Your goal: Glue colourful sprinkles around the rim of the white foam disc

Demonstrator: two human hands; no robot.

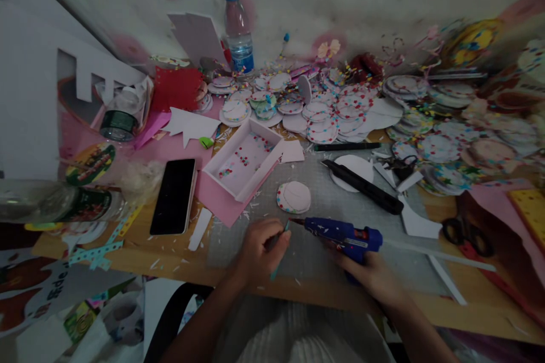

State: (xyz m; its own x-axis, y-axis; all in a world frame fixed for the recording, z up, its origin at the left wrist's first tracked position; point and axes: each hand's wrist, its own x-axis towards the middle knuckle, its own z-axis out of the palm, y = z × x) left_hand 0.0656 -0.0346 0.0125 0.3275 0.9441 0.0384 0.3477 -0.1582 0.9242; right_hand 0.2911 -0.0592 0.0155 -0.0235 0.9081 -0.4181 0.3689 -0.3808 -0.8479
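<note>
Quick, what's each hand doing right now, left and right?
Left hand: closed on a thin teal stick, its upper end at the nozzle.
Right hand: closed around the blue glue gun, nozzle pointing left.

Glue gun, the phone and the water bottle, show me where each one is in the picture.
Glue gun [343, 233]: head view, on its blue body, held in the right hand [374, 278].
Phone [174, 196]: head view, middle of its dark screen.
Water bottle [238, 31]: head view, on its clear body below the blue cap.
</note>
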